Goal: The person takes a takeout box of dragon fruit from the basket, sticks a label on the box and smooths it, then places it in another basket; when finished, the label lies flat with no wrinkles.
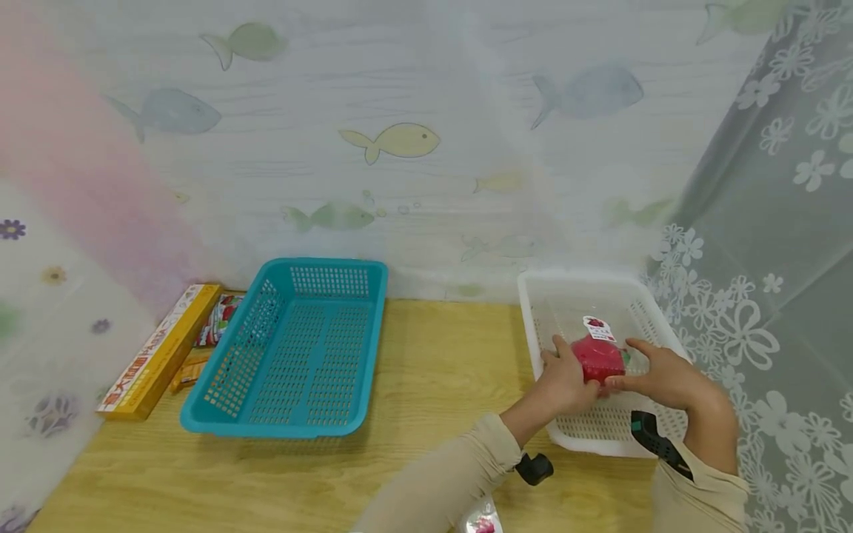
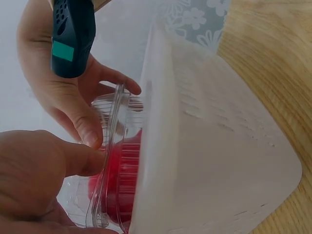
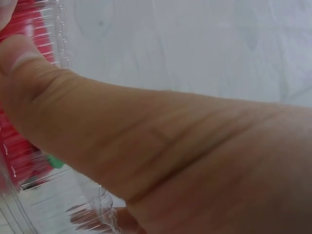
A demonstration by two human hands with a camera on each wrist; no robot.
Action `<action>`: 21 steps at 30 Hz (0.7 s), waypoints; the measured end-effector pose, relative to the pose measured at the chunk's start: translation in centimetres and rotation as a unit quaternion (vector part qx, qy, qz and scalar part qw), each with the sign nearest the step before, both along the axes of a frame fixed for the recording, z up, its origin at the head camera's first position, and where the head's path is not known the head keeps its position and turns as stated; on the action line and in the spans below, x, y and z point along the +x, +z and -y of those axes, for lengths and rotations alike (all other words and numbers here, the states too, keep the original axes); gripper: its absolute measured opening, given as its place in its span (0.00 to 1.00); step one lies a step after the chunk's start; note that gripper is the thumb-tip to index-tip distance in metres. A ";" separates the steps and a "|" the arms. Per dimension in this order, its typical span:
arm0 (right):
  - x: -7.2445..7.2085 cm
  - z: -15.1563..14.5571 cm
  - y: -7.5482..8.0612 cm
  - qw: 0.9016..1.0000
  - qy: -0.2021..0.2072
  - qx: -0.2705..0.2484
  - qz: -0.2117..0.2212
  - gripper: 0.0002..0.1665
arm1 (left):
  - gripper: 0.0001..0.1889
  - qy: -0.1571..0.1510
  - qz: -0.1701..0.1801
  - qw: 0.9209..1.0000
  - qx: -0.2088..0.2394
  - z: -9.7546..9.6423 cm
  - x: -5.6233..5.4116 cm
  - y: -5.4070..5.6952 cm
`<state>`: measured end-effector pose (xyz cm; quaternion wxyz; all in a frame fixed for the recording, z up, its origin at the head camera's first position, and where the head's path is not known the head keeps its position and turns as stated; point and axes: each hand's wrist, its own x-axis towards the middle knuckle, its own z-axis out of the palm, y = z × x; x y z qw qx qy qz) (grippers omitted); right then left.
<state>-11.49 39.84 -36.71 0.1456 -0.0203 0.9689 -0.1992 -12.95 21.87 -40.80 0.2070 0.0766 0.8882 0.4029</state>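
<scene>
A clear plastic clamshell box (image 1: 597, 361) with something red inside and a fruit-picture label on its lid is held between both hands. It sits over the white basket (image 1: 668, 333); in the left wrist view the box's (image 2: 124, 180) underside passes behind the basket rim. My left hand (image 1: 563, 377) grips the near left side, thumb at the front edge. My right hand (image 1: 668, 376) holds the right side, its thumb close to the left thumb. In the right wrist view the right hand (image 3: 122, 131) covers much of the box. Whether the box touches the basket floor is hidden.
A blue-green basket (image 1: 373, 355) stands on the wooden table (image 1: 440, 370) to the left. Beside it lie a long yellow box (image 1: 160, 355), a colourful packet (image 1: 218, 318) and an orange packet (image 1: 189, 373). A small package (image 1: 483, 518) pokes out under the left sleeve. Printed curtains (image 1: 426, 192) hang behind.
</scene>
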 end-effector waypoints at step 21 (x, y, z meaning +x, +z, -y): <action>-1.3 0.0 0.0 0.999 0.025 0.016 0.024 0.60 | 0.46 -0.007 -0.028 0.998 -0.057 -0.4 -0.3 -0.2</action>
